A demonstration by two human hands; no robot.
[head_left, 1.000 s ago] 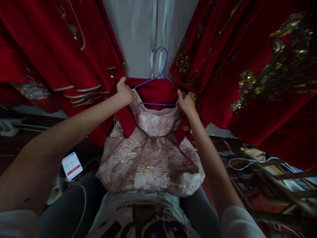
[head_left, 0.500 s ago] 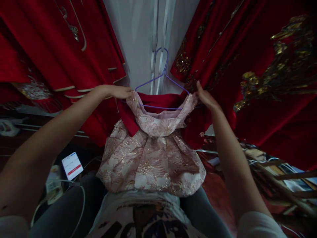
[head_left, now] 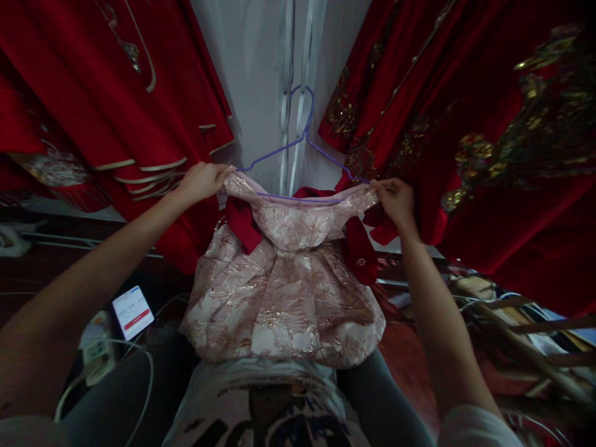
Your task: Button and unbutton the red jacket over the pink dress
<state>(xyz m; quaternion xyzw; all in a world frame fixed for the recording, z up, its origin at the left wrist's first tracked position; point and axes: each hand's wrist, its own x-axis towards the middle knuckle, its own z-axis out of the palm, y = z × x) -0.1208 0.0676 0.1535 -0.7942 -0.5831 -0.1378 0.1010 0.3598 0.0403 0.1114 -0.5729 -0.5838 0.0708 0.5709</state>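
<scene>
A small pink brocade dress (head_left: 284, 292) with dark red sleeves hangs in front of me on a purple wire hanger (head_left: 298, 139). My left hand (head_left: 202, 181) is closed on the dress's left shoulder at the hanger's end. My right hand (head_left: 395, 200) pinches the right shoulder at the other end. The neckline is stretched flat between both hands along the hanger's bottom bar. The skirt drapes down over my lap.
Red embroidered garments (head_left: 465, 124) hang on both sides, close around the dress. A lit phone (head_left: 133, 312) and a white power strip (head_left: 95, 355) with cable lie lower left. Cluttered wooden pieces and cables (head_left: 512, 323) lie lower right. A pale wall (head_left: 261, 81) is behind.
Both hands spread apart and pulled the pink shoulders outward over the hanger's ends. The red inner cloth that showed at the neckline is now mostly covered, and the red sleeves hang at the sides.
</scene>
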